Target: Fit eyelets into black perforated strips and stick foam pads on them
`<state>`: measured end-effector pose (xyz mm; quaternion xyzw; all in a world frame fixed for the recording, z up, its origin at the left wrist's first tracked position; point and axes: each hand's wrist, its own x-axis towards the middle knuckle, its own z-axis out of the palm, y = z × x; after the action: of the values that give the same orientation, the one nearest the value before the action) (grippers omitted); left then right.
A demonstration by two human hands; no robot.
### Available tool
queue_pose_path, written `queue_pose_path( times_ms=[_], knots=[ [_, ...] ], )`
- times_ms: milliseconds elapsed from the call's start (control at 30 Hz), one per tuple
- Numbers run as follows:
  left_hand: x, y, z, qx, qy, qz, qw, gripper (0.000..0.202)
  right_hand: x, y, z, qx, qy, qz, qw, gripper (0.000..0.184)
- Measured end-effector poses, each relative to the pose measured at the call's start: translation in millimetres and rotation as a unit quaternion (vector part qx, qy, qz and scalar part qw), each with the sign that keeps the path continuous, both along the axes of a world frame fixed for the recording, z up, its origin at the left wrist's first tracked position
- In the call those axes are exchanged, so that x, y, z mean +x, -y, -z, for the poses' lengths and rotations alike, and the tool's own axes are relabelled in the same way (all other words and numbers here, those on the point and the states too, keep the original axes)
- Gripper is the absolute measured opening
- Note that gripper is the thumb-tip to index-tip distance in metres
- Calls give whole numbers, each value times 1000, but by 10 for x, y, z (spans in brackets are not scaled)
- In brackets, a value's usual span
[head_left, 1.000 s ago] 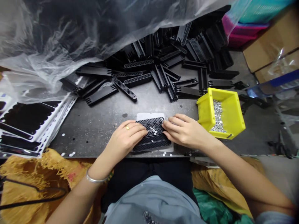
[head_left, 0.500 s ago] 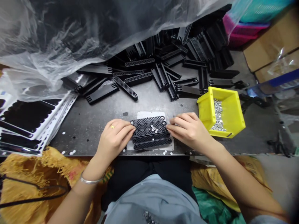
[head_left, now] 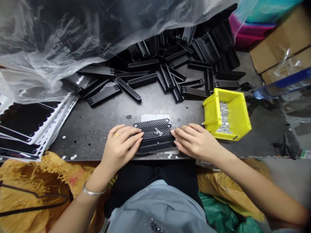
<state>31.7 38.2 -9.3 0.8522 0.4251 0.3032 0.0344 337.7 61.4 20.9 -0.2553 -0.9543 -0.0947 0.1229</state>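
Note:
Several black plastic bars (head_left: 155, 136) with lattice faces lie side by side on a pale plate (head_left: 155, 117) near the front edge of the bench. On the middle bars rests a loose cluster of small silver nuts (head_left: 158, 132). My left hand (head_left: 122, 142), wearing a ring, is at the bars' left ends, thumb and fingers drawn together there. At the right ends my right hand (head_left: 191, 140) has its fingertips pinched together against the bars. Whatever either pinch contains is too small or hidden to make out. Round silver inserts show at the ends of the top bars.
A yellow bin (head_left: 227, 115) of small metal pieces stands to the right. More black parts (head_left: 170, 71) are heaped behind, partly under clear plastic sheeting (head_left: 73, 38). White sheets with black pieces (head_left: 29, 129) are stacked at left. Scissors (head_left: 284, 145) lie at far right.
Both hands have slid slightly toward the front edge along the bars' ends, and my left fingers now reach farther over them. The whole view has shifted a little.

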Motion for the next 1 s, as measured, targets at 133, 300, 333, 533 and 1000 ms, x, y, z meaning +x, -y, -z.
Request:
queue_pose_path(
  times_ms=[133,300,333,533,1000],
  knots=[
    [212,-163,-89,5,-49,88,995,24,-71,34,-14,17,32,20,999,24],
    [88,-204,-78,8,-78,100,992,25,-33,-72,-57,42,50,-49,997,22],
    [21,-180,-74,4,-75,98,992,25,-29,-96,-59,37,45,-61,996,20],
    [-218,48,-53,50,-85,29,995,23,-116,-63,-48,-19,18,-5,1000,23],
    [-361,26,-81,129,-163,65,976,33,-207,-196,85,-71,-104,28,992,17]
  ],
)
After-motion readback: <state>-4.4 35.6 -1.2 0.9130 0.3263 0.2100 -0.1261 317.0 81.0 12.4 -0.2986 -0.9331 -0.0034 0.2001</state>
